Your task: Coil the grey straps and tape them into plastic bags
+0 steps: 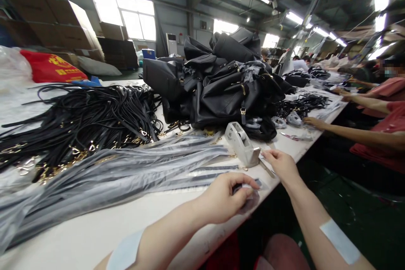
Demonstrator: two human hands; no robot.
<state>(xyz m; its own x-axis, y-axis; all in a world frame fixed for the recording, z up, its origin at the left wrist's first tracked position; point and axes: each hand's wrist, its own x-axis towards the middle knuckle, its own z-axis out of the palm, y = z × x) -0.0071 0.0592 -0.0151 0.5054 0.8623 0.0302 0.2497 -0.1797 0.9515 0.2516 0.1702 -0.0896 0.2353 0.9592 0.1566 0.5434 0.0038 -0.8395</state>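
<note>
My left hand (pixel 226 196) rests low over the table's front edge, thumb and fingers curled round a dark piece in clear plastic wrap (pixel 257 184); most of it is hidden by the hand. Thumb and forefinger of my right hand (pixel 283 168) pinch the end of the tape at the cutter of a white tape dispenser (pixel 238 141); the tape itself barely shows. Beside the dispenser's front lies a thin flat metal tool (pixel 268 168). Long black straps in greyish plastic sleeves (pixel 126 171) stretch leftward from the dispenser, some with gold rings at their ends.
Black bags (pixel 221 93) are heaped behind the dispenser. Loose black straps with gold clasps (pixel 104 112) pile up at left, near a red bag (pixel 50 66). Tape rolls (pixel 294 119) and scissors (pixel 289 136) lie at right, close to a co-worker's hand (pixel 314 123).
</note>
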